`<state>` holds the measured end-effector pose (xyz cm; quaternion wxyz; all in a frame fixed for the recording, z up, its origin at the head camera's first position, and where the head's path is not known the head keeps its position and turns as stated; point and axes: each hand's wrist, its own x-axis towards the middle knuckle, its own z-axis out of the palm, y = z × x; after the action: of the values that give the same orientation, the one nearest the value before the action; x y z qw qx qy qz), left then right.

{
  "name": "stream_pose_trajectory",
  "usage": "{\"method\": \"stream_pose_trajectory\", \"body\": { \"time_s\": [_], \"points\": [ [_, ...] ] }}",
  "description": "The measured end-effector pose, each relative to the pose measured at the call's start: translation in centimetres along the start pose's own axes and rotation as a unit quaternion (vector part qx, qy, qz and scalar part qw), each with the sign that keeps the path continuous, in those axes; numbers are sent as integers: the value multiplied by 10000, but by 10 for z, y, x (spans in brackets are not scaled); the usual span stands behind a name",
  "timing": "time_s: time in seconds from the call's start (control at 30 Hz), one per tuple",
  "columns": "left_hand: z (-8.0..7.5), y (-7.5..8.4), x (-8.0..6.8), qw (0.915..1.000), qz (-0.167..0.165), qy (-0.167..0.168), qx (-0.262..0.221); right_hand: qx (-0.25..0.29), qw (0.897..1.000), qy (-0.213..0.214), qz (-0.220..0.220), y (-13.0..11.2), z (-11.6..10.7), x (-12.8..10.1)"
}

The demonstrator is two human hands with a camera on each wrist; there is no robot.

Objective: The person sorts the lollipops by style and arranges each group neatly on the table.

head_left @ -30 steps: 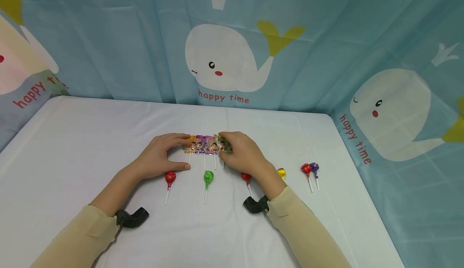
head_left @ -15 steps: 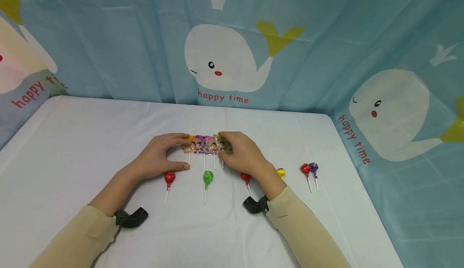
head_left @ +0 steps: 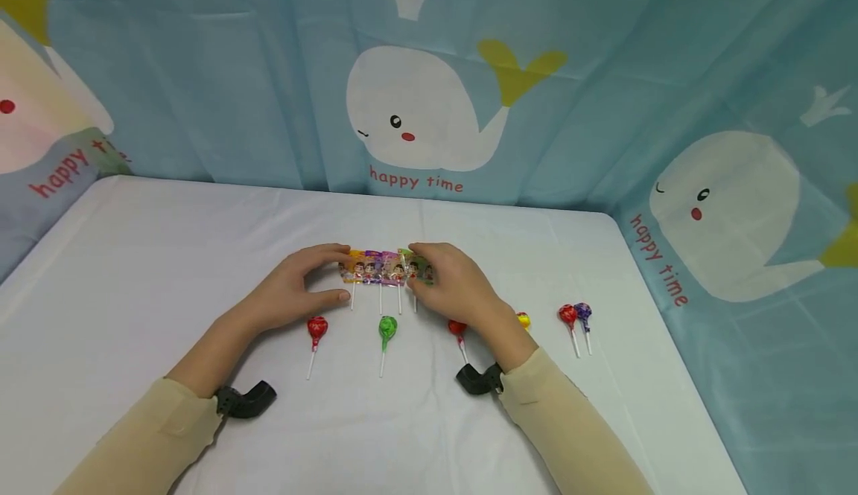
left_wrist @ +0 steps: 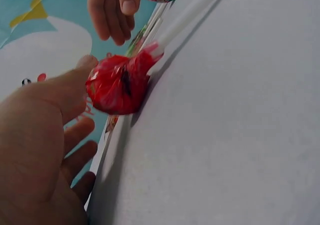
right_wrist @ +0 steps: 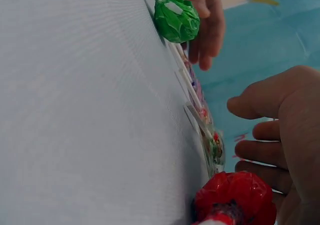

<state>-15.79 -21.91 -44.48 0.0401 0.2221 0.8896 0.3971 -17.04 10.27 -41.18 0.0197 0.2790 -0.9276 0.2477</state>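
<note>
Several flat lollipops in printed wrappers (head_left: 375, 267) lie side by side in a row at the table's middle, sticks toward me. My left hand (head_left: 288, 290) is at the row's left end, thumb and fingers spread apart. Over the row's right end is my right hand (head_left: 456, 283), partly hiding the green-wrapped lollipop (head_left: 420, 269). The right wrist view shows that thumb and those fingers apart, with nothing gripped. Nearer me lie a red ball lollipop (head_left: 317, 328) by my left wrist, a green one (head_left: 387, 329), and another red one (head_left: 457, 329) under my right forearm.
A yellow lollipop (head_left: 523, 320) is partly hidden behind my right forearm. Farther right, a red lollipop (head_left: 567, 314) and a purple lollipop (head_left: 583, 312) lie together. The white-covered table (head_left: 201, 257) meets a blue whale-print curtain (head_left: 268, 93) at the back.
The left thumb has lifted slightly away from the table. My right hand has shifted a little to the right, its thumb looser. The lollipops keep their arrangement; the head view drifts slightly.
</note>
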Motion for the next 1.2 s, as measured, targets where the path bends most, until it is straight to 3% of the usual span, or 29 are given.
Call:
{"method": "stream_pose_trajectory", "body": {
  "time_s": [0.17, 0.37, 0.83, 1.03, 1.2],
  "points": [
    [-1, 5, -10, 9980, -425, 123, -443, 188, 9998, -1, -3, -3, -1, -8],
    [-2, 12, -24, 9960, -527, 238, -680, 416, 9989, 60, -229, -13, -5, -17],
    [1, 16, -74, 9979, 102, 400, -490, 802, 9941, -68, -733, -42, -3, -36],
    [2, 17, -88, 9977, 390, 428, -340, 822, 9940, -111, -714, -47, -1, -48],
    [2, 18, -96, 9981, 441, 351, -252, 885, 9938, -44, -678, -48, 4, -60]
  ]
}}
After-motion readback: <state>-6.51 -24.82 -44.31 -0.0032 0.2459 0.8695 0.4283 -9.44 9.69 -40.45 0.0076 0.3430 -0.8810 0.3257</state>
